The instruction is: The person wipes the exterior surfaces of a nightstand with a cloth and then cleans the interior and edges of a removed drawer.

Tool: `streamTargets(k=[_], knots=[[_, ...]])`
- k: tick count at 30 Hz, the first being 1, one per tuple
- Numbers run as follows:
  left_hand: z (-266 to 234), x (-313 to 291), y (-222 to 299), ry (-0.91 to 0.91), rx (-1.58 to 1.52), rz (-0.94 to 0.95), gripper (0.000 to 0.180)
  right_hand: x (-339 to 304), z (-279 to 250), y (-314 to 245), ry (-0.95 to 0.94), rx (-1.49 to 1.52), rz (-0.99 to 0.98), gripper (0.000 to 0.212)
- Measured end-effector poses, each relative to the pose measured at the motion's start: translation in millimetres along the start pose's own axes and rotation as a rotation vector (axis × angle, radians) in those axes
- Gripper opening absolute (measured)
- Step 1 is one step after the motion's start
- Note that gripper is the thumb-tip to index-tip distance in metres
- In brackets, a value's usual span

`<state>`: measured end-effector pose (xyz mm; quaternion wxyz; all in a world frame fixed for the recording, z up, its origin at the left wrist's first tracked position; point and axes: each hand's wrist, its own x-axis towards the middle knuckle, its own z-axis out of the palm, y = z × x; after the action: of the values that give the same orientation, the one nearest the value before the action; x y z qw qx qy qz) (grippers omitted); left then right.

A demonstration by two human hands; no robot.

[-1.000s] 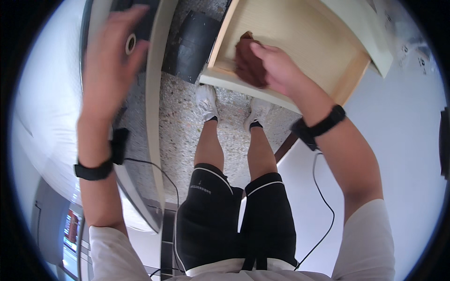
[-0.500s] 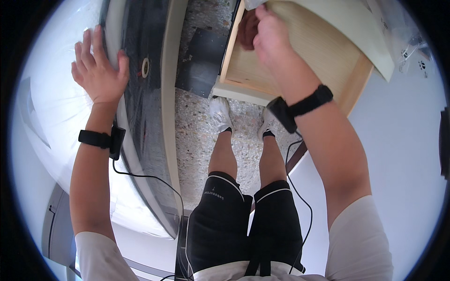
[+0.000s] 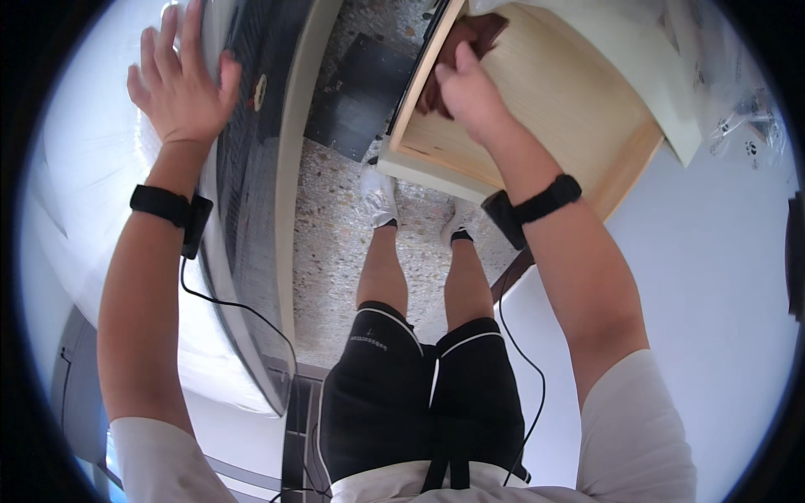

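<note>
My left hand (image 3: 186, 96) lies with fingers spread on a white mattress (image 3: 92, 180) wrapped in clear plastic. Inside a pulled-out wooden drawer (image 3: 579, 101), at its left side, my right hand (image 3: 474, 92) is closed on a dark reddish-brown cloth (image 3: 488, 33). The crumpled cloth spreads out around the fingers against the drawer's bottom and left wall. Part of it is covered by the hand.
To the left, the dark bed side (image 3: 260, 168) carries a small ring-shaped item (image 3: 260, 90). A dark flat panel (image 3: 360, 96) lies on the speckled floor (image 3: 327, 251). Clear plastic wrapping (image 3: 746, 117) sits beyond the drawer's right side. Cables (image 3: 537, 369) hang from both wrist straps.
My right hand has moved nearer along the drawer's left side with the cloth, and more of the cloth shows. My left hand stays spread on the mattress while the whole view shifts slightly.
</note>
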<state>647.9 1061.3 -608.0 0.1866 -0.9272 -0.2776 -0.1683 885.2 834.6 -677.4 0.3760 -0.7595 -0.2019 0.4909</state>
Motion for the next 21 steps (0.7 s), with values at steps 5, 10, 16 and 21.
streamTargets(k=[5,10,16,21], knots=[[5.2,3.8,2.6,0.015,-0.036,-0.005,0.067,-31.8,-18.3,20.4,-0.415,0.016,0.286,0.041],[-7.8,-4.1,-3.0,-0.102,0.063,-0.041,0.075,-33.0,-79.4,1.0,-0.168,0.397,0.145,0.038],[-9.0,2.4,9.4,-0.204,0.192,-0.063,0.084,3.2,-73.2,37.8,-0.050,-0.943,-0.534,0.045],[-10.7,5.4,14.2,-0.293,0.235,-0.120,0.080,0.5,-37.1,51.9,0.008,-1.273,-0.766,0.043]])
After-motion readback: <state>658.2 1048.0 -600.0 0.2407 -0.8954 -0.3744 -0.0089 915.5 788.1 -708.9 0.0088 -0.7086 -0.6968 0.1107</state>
